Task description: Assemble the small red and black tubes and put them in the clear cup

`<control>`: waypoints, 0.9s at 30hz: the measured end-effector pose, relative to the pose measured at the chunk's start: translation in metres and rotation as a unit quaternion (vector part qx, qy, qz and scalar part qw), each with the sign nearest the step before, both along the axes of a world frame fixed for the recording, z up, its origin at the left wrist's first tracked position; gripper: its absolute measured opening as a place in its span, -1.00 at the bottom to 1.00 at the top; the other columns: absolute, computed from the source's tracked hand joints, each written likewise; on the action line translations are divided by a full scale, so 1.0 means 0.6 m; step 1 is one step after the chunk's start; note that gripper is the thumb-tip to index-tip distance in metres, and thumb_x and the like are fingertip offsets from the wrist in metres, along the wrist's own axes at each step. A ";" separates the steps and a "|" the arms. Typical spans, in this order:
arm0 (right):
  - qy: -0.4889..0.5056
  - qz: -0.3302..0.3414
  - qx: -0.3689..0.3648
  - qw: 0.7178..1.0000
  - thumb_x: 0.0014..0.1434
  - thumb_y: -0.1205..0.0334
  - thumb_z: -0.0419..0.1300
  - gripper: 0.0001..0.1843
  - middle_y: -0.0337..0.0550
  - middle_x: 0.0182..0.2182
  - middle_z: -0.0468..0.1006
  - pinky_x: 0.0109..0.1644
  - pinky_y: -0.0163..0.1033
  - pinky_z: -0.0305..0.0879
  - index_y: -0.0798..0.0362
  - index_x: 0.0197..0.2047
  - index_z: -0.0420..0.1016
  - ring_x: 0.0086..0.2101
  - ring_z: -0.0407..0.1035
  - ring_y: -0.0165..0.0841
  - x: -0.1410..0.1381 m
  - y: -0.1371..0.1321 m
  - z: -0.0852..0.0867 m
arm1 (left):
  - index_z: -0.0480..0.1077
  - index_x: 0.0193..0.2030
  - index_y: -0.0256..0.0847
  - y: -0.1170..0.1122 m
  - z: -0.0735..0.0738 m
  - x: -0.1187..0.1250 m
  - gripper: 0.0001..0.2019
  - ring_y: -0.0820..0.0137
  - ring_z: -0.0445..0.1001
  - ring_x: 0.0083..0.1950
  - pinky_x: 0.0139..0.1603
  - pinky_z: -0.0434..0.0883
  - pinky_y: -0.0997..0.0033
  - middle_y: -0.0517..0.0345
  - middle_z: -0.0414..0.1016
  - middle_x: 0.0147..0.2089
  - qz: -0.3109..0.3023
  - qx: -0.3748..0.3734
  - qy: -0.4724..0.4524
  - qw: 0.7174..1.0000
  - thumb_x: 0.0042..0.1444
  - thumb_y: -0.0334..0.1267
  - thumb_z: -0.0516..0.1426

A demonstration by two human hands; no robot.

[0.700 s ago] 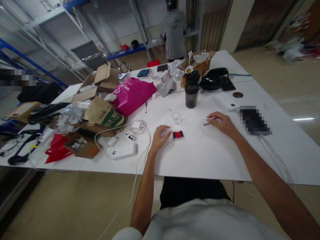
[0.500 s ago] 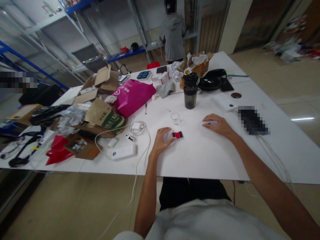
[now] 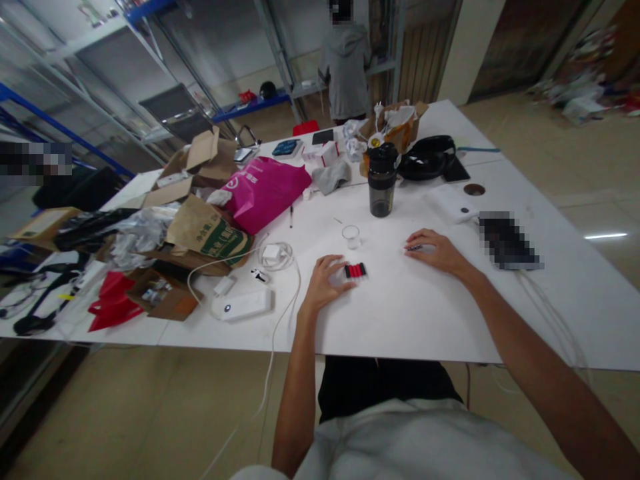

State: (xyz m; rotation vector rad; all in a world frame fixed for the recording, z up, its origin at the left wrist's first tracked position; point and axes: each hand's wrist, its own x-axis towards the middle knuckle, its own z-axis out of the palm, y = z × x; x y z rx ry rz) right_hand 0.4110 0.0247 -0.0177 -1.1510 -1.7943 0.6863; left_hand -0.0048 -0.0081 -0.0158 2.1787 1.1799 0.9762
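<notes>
On the white table (image 3: 395,313), my left hand (image 3: 323,283) rests with thumb and fingers apart in a C shape. Just right of its thumb lies a small flat row of red and black pieces (image 3: 356,271), too small to name. My right hand (image 3: 440,252) is lower right of the bottle, and a small dark-and-silver piece (image 3: 414,247) shows at its fingertips. A small clear cup (image 3: 351,237) stands between the hands, a little farther away. Behind it is a dark shaker bottle (image 3: 381,183), upright with its lid on.
Left of my hands lie a coiled white cable (image 3: 275,255), a white power bank (image 3: 246,305), a pink bag (image 3: 267,190) and open cartons (image 3: 165,293). A pixelated phone-like device (image 3: 507,240) with a cable is at right. A person in grey (image 3: 345,73) stands beyond the table.
My left thumb has moved slightly away from the red and black pieces, showing more of them. A dark-and-silver piece now shows at my right fingertips. The view has shifted slightly.
</notes>
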 end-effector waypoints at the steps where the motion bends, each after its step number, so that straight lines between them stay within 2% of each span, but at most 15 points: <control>1: 0.000 0.000 0.002 1.000 0.32 -0.41 0.49 -0.58 -0.03 -0.02 0.77 0.36 0.35 0.58 -0.27 -0.17 0.89 0.03 0.67 0.04 0.000 0.000 0.000 | 0.72 0.33 0.15 0.000 -0.001 0.000 -0.39 -0.15 0.48 0.51 0.58 0.43 -0.40 -0.08 0.63 0.47 0.000 0.002 0.000 1.000 0.16 0.06 0.63; 5: 0.003 0.001 0.001 1.000 0.34 -0.39 0.49 -0.60 -0.03 -0.05 0.77 0.33 0.32 0.58 -0.27 -0.20 0.88 0.01 0.66 0.02 -0.002 -0.001 0.002 | 0.71 0.33 0.14 0.001 -0.004 -0.001 -0.41 -0.14 0.49 0.52 0.59 0.44 -0.39 -0.08 0.63 0.48 -0.002 0.011 -0.001 1.000 0.18 0.03 0.63; 9: 0.016 -0.009 -0.002 1.000 0.34 -0.44 0.48 -0.52 -0.02 -0.04 0.78 0.33 0.26 0.59 -0.21 -0.19 0.88 0.00 0.67 -0.01 0.000 -0.002 0.005 | 0.70 0.35 0.06 0.000 0.002 -0.005 -0.41 -0.10 0.51 0.51 0.58 0.46 -0.36 -0.12 0.62 0.49 0.008 0.011 -0.010 1.000 0.23 0.09 0.59; 14: 0.110 -0.057 -0.011 0.992 0.25 -0.37 0.59 -0.56 -0.06 -0.05 0.81 0.36 0.24 0.61 -0.17 -0.17 0.86 0.02 0.67 -0.02 0.000 0.001 0.008 | 0.70 0.37 0.00 -0.008 0.015 -0.007 -0.40 -0.02 0.59 0.43 0.54 0.49 -0.19 -0.13 0.68 0.38 0.053 -0.008 -0.084 0.995 0.28 0.15 0.55; 17: 0.210 -0.119 -0.046 0.969 0.16 -0.28 0.67 -0.55 -0.09 -0.11 0.82 0.27 0.13 0.66 -0.12 -0.14 0.85 -0.05 0.67 -0.10 -0.004 0.008 0.006 | 0.69 0.38 -0.03 -0.013 0.016 -0.004 -0.37 0.07 0.67 0.27 0.43 0.54 -0.04 -0.09 0.75 0.24 0.096 -0.027 -0.146 0.984 0.25 0.13 0.57; 20: 0.324 -0.172 -0.074 0.928 0.04 -0.21 0.74 -0.53 -0.14 -0.17 0.80 0.13 -0.01 0.66 -0.11 -0.16 0.81 -0.11 0.67 -0.18 -0.007 0.017 0.003 | 0.66 0.44 -0.04 -0.014 0.011 0.000 -0.31 0.19 0.70 0.07 0.35 0.55 0.07 0.01 0.78 0.05 0.137 -0.055 -0.204 0.968 0.23 0.09 0.58; 23: 0.406 -0.172 -0.099 0.892 0.00 -0.19 0.74 -0.54 -0.19 -0.18 0.78 0.03 -0.12 0.64 -0.14 -0.19 0.77 -0.11 0.67 -0.24 -0.002 0.024 0.003 | 0.63 0.47 -0.08 -0.011 0.009 0.002 -0.27 0.28 0.69 -0.04 0.28 0.57 0.14 0.10 0.73 -0.11 0.149 -0.071 -0.274 0.947 0.22 0.07 0.59; 27: 0.453 -0.164 -0.115 0.869 0.03 -0.16 0.72 -0.59 -0.23 -0.18 0.77 -0.04 -0.19 0.61 -0.19 -0.20 0.74 -0.10 0.70 -0.29 0.009 0.027 0.006 | 0.64 0.46 -0.10 -0.006 0.012 0.001 -0.23 0.32 0.71 -0.06 0.16 0.62 0.25 0.09 0.74 -0.09 0.163 -0.093 -0.349 0.918 0.16 0.07 0.62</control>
